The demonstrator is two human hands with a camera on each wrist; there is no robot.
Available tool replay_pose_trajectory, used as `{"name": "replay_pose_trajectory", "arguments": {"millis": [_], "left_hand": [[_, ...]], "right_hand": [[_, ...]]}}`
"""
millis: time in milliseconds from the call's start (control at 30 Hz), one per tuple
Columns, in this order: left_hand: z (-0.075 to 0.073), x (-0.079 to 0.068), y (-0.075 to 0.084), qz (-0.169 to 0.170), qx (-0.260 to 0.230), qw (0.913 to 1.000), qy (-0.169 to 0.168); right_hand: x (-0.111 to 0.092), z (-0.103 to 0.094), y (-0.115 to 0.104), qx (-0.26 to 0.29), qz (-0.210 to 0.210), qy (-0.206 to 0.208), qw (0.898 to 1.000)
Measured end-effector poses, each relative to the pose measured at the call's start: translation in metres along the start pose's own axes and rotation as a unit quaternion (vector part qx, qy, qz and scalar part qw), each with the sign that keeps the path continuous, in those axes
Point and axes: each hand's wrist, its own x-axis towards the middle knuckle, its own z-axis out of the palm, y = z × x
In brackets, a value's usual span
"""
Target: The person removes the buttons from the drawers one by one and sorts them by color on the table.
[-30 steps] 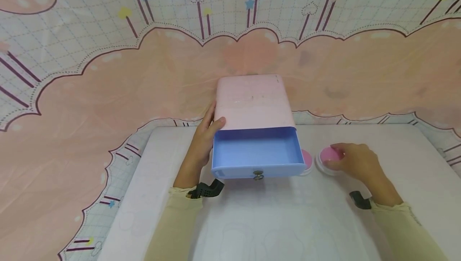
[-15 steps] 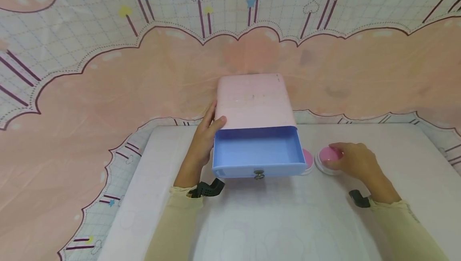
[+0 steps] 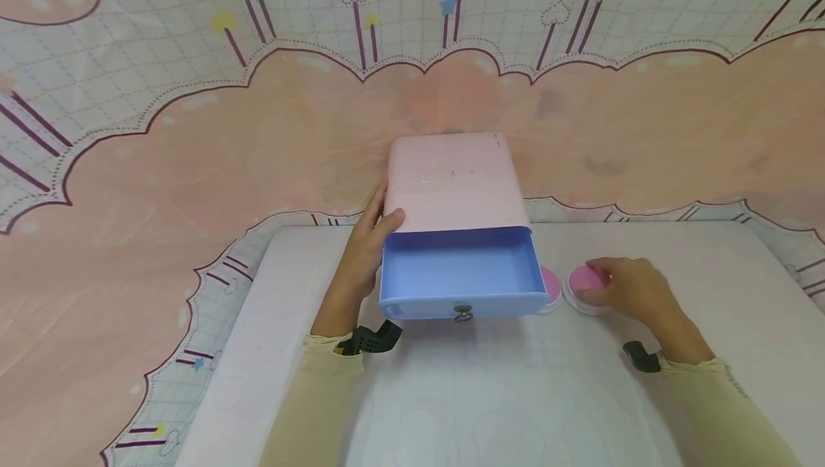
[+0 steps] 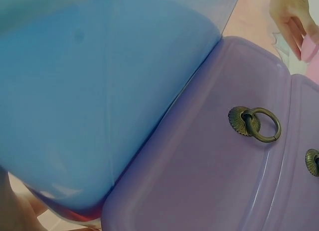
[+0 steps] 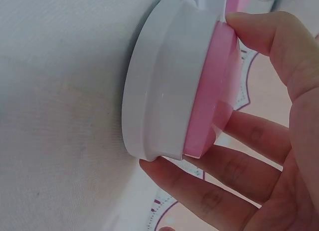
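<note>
A small chest of drawers with a pink top [image 3: 454, 180] stands at the centre of the head view. Its blue top drawer [image 3: 460, 266] is pulled out and nothing lies inside. Lower purple drawers [image 4: 199, 156] with ring pulls [image 4: 264, 125] show in the left wrist view. My left hand [image 3: 361, 256] rests on the chest's left side, thumb over the top edge and fingers lying along the side. To the right, my right hand [image 3: 634, 288] holds a round white container with a pink lid [image 5: 169, 86], thumb and fingers about its rim; its base is on the table.
Beside the chest, a second pink-and-white round container [image 3: 551, 288] is partly hidden behind the open drawer. The white table [image 3: 490, 395] spreads in front. A patterned cloth [image 3: 309, 145] hangs behind the table.
My right hand and the round container shift very slightly left, toward the chest. The left hand, chest and pulled-out drawer stay where they were.
</note>
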Motion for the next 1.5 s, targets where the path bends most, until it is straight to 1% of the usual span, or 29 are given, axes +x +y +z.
{"name": "replay_pose_trajectory", "arguments": {"millis": [500,733,1033,1200,1267,1367,1500], "left_hand": [[0.001,-0.001,0.002,0.005,-0.001,1.0000,-0.001],[0.001,-0.002,0.002,0.002,-0.003,1.0000,-0.001],[0.001,-0.002,0.003,0.003,-0.002,1.0000,0.002],[0.001,-0.003,0.003,0.006,-0.004,1.0000,-0.001],[0.001,-0.003,0.003,0.006,-0.004,1.0000,-0.002],[0.001,-0.003,0.003,0.005,-0.003,1.0000,-0.001],[0.000,-0.003,0.003,0.004,-0.001,1.0000,0.001]], "right_hand": [[-0.002,0.000,0.000,0.002,-0.007,0.006,1.000],[-0.003,0.000,0.000,0.007,0.000,-0.001,1.000],[-0.005,-0.001,0.001,0.013,-0.002,0.000,1.000],[-0.007,-0.002,0.004,0.016,0.008,-0.002,1.000],[-0.008,-0.004,0.004,0.020,0.008,0.003,1.000],[-0.010,-0.006,0.002,0.028,0.000,0.027,0.999],[-0.016,-0.008,-0.008,0.045,-0.032,0.084,0.995]]}}
